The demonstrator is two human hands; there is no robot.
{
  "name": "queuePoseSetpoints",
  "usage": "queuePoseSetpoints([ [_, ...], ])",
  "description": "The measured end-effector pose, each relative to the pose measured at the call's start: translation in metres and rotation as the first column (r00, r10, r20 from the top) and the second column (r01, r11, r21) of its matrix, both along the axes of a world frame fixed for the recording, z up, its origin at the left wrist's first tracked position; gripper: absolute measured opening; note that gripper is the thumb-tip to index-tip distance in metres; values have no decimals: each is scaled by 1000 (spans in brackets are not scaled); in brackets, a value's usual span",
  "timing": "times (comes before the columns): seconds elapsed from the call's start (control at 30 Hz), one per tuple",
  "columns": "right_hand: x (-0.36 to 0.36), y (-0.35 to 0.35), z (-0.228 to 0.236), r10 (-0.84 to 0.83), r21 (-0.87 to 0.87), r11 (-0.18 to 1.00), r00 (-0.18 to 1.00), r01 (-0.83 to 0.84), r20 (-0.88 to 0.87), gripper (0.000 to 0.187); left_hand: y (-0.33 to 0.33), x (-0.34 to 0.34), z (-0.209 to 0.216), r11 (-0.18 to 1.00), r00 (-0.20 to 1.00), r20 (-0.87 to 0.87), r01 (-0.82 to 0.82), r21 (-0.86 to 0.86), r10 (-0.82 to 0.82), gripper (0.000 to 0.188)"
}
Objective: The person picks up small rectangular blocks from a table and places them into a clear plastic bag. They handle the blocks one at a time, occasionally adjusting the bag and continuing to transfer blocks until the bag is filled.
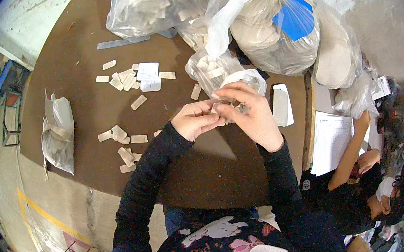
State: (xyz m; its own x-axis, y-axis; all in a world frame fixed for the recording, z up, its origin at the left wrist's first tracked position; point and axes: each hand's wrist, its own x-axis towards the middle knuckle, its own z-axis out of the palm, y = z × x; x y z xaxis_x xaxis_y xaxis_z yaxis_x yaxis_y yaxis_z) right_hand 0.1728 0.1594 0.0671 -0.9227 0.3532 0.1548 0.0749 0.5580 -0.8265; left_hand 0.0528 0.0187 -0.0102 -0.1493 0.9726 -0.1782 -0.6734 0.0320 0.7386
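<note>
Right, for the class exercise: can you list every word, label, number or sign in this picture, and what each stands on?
Shirt: orange lettering, upside down; not copied out here.
White card: handwritten marks, too blurred to read.
Papers: rows of print, too small to read.
White tag: dark marks, too small to read.
Pale mark on dark garment: too small to read.

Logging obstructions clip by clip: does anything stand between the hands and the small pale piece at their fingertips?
Nothing visible does: the left hand and right hand both touch the pale piece. The clear plastic bag lies beyond them, not between.
</note>
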Motion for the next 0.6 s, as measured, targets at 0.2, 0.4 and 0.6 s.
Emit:
queuePoseSetpoints([
  [0.2,2,4,1,17,72,997,1000,-17,2,19,2,3,5,997,968,-247,-63,-40,51,25],
  [0.4,2,2,-3,-23,130,991,999,26,-24,13,6,6,14,993,780,-626,-92,-76,24,14],
  [0.6,4,8,5,-165,204,957,966,205,-197,11,8,11,0,995,824,-563,-91,-29,59,19],
])
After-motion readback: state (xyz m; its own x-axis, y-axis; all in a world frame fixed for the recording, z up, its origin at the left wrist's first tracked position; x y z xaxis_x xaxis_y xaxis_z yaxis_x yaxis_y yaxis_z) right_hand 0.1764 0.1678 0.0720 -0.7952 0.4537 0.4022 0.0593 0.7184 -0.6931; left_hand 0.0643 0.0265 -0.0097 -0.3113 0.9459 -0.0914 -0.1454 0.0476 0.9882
